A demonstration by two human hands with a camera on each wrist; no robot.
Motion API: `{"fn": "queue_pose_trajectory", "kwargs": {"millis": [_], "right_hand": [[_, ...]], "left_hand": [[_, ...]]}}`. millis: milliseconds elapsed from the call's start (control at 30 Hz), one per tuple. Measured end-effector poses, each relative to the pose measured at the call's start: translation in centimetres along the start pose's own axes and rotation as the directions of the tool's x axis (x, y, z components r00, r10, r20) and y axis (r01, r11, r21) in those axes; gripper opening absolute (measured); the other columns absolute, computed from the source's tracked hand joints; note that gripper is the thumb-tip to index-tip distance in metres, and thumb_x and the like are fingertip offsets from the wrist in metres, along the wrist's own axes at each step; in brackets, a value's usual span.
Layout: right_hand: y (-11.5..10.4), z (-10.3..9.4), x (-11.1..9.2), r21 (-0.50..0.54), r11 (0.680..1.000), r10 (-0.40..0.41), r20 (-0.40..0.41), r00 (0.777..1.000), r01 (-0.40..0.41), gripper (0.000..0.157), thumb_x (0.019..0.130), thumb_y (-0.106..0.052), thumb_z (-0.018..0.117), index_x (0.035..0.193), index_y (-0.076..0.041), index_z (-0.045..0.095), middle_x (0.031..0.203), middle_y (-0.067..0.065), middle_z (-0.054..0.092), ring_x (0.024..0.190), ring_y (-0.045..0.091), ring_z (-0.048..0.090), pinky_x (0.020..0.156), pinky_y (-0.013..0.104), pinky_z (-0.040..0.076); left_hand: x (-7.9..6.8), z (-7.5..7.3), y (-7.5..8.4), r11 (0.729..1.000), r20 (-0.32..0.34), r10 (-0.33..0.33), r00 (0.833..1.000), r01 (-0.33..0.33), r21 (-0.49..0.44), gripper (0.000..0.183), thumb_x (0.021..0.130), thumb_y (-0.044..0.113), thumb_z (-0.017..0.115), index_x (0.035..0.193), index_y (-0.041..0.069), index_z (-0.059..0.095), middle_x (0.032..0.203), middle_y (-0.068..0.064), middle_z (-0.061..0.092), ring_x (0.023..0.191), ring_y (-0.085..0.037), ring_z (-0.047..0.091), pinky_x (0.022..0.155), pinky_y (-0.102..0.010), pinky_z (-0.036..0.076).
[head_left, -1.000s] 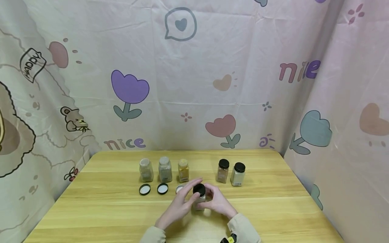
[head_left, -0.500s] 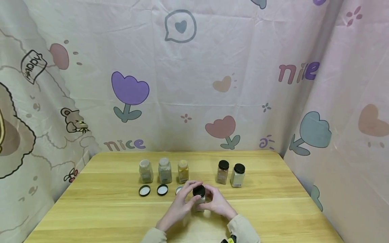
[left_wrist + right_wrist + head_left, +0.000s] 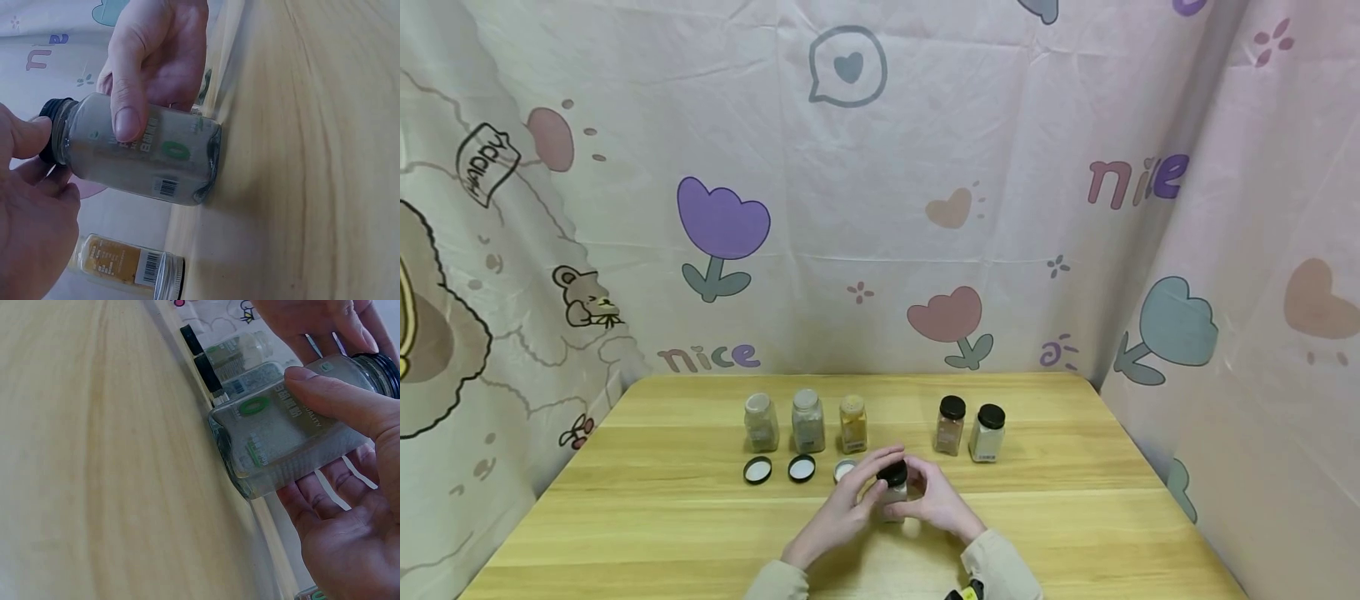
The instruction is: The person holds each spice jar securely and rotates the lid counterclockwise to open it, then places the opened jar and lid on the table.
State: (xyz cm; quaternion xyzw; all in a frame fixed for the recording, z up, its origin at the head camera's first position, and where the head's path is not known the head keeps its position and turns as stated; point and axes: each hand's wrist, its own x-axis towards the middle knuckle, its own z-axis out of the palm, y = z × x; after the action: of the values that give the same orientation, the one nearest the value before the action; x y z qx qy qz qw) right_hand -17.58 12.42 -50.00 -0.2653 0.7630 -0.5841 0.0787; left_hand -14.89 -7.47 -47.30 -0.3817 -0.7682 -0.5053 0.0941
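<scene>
A spice jar (image 3: 893, 495) with greyish contents stands upright near the front middle of the wooden table. My left hand (image 3: 842, 507) holds its black lid (image 3: 57, 134), thumb on the near side and fingers round the back. Lower down, my right hand (image 3: 942, 502) grips the clear body, and its thumb (image 3: 331, 397) presses across the label. In the left wrist view the lid sits on the jar's neck. Part of the lid is hidden by the left fingers in the head view.
Behind to the left stand three lidless jars: one pale (image 3: 762, 425), one grey (image 3: 808, 423), one yellow (image 3: 853, 425). Their loose lids (image 3: 757, 470) lie in front. Two black-capped jars, brown (image 3: 949, 429) and white (image 3: 987, 437), stand back right. A patterned curtain (image 3: 850, 167) surrounds the table.
The left fingers have turned slightly and curled further round the lid. The right hand and the jar stay in nearly the same place.
</scene>
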Motion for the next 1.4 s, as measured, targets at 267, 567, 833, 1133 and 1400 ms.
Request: {"fn": "queue_pose_trajectory", "kwargs": {"millis": [267, 567, 833, 1133, 1400], "right_hand": [[0.1, 0.1, 0.1, 0.005, 1.0, -0.023, -0.002, 1.0, 0.023, 0.06, 0.078, -0.011, 0.084, 0.132, -0.002, 0.059, 0.12, 0.019, 0.068, 0.104, 0.002, 0.065, 0.098, 0.018, 0.051], [0.1, 0.1, 0.1, 0.019, 0.999, -0.032, 0.001, 1.0, 0.032, 0.054, 0.081, -0.009, 0.083, 0.128, 0.0, 0.059, 0.119, 0.022, 0.068, 0.102, 0.001, 0.064, 0.095, 0.018, 0.052], [-0.1, 0.1, 0.0, 0.011, 1.0, -0.029, 0.002, 1.0, 0.029, 0.056, 0.079, -0.013, 0.084, 0.129, -0.003, 0.06, 0.118, 0.016, 0.069, 0.104, 0.001, 0.064, 0.097, 0.018, 0.051], [-0.1, 0.2, 0.0, 0.02, 0.999, -0.035, -0.011, 0.999, 0.035, 0.052, 0.079, -0.008, 0.083, 0.125, 0.001, 0.061, 0.112, 0.02, 0.069, 0.101, 0.001, 0.064, 0.096, 0.018, 0.051], [0.0, 0.1, 0.0, 0.021, 1.0, -0.009, -0.006, 1.0, 0.009, 0.052, 0.078, -0.01, 0.084, 0.124, -0.003, 0.062, 0.114, 0.008, 0.07, 0.102, 0.003, 0.064, 0.096, 0.019, 0.051]], "left_hand": [[0.1, 0.4, 0.1, 0.997, -0.089, -0.052, 0.995, 0.057, 0.052, 0.042, 0.097, 0.011, 0.062, 0.139, 0.004, 0.057, 0.135, -0.012, 0.059, 0.125, -0.029, 0.059, 0.11, -0.037, 0.052], [0.0, 0.3, 0.2, 0.996, -0.045, -0.082, 0.996, 0.083, 0.016, 0.045, 0.102, 0.015, 0.057, 0.145, 0.006, 0.051, 0.151, -0.019, 0.048, 0.138, -0.037, 0.048, 0.115, -0.051, 0.046], [0.0, -0.1, -0.4, 1.0, -0.05, -0.019, 0.999, 0.02, 0.022, 0.043, 0.102, 0.011, 0.055, 0.143, 0.0, 0.051, 0.141, -0.02, 0.058, 0.132, -0.035, 0.055, 0.115, -0.029, 0.047], [0.1, 0.6, -0.1, 0.995, -0.124, -0.062, 0.99, 0.071, 0.071, 0.049, 0.097, 0.017, 0.065, 0.143, 0.006, 0.053, 0.14, -0.015, 0.06, 0.129, -0.034, 0.057, 0.111, -0.053, 0.05], [-0.1, 0.0, 0.3, 0.991, -0.016, -0.115, 0.993, 0.114, -0.075, 0.046, 0.105, 0.012, 0.051, 0.149, 0.002, 0.044, 0.154, -0.02, 0.046, 0.143, -0.041, 0.042, 0.122, -0.035, 0.039]]}}
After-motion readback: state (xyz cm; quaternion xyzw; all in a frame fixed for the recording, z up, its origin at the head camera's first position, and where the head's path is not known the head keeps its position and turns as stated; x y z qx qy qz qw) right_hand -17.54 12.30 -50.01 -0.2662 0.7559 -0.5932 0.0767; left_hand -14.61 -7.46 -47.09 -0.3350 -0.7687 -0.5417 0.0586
